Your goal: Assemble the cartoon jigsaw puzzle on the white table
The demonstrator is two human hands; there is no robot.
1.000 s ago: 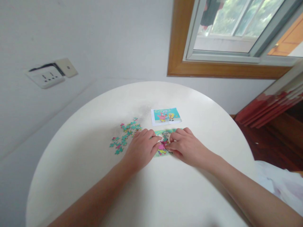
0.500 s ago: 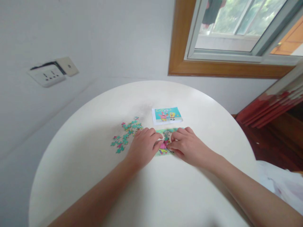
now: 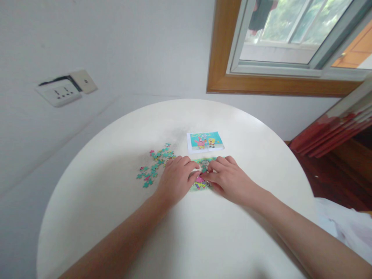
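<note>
A jigsaw puzzle with pink and green cartoon figures lies flat on the white round table, partly covered by both hands. My left hand rests on its left side, fingers curved and a gap showing between thumb and index finger. From the right, my right hand reaches over the middle of the picture. Its thumb and index finger are pinched at a small pink puzzle piece, largely hidden by the fingertips. Loose puzzle pieces, mostly teal, are scattered just left of my left hand.
Behind the puzzle lies a printed reference picture with a pink and a yellow cartoon figure. A wall socket is at the left. At the right are a wood-framed window and a red and white curtain.
My right hand's fingertips have shifted slightly left over the puzzle, towards the left thumb. My left hand stays nearly in place. The loose pieces and the printed picture have not moved.
</note>
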